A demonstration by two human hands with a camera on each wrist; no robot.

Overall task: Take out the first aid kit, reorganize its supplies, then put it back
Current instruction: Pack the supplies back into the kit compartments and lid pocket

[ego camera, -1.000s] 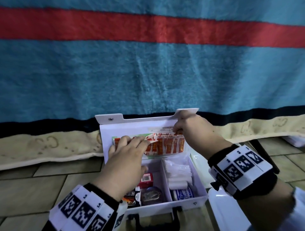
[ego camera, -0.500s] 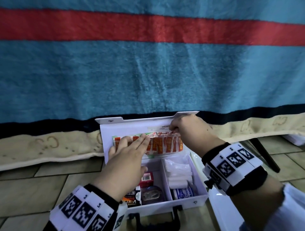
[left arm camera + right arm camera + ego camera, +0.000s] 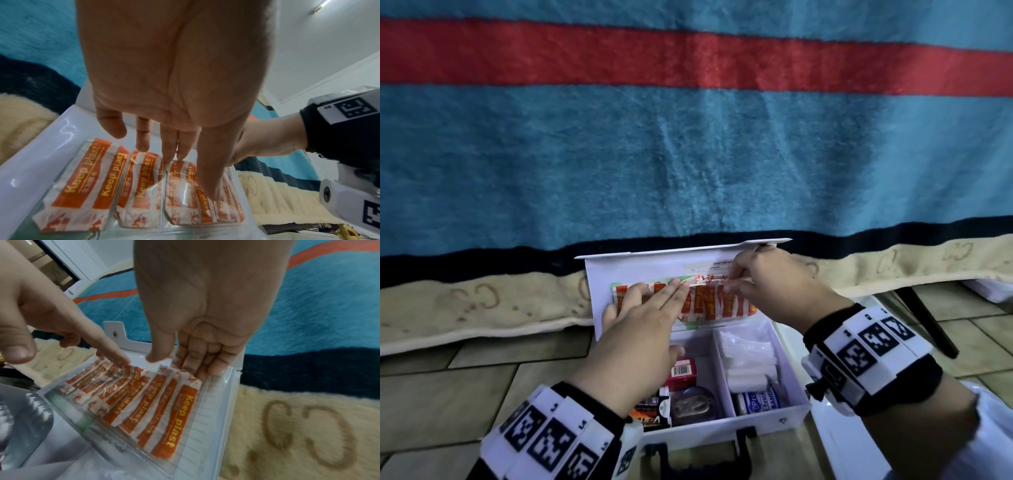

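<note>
A white first aid kit (image 3: 763, 416) sits open on the tiled floor at 6 o'clock, below a striped blanket (image 3: 688, 154), mid-reorganization and not yet put back. The left hand (image 3: 640, 329) presses flat, fingers straight, on bandage strips (image 3: 719, 303) in the lid pocket; the right hand (image 3: 774, 284) pinches their tops at 12 o'clock.

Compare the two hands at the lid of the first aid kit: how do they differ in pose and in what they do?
The left hand lies flat, fingers straight, on the plaster strips in the lid's clear pocket; the right hand has curled fingers at the pocket's upper edge.
The left hand covers the left strips; the right hand works at the right end, near the lid top.
Both are bare, wear marker wristbands and touch the same pocket.
</note>
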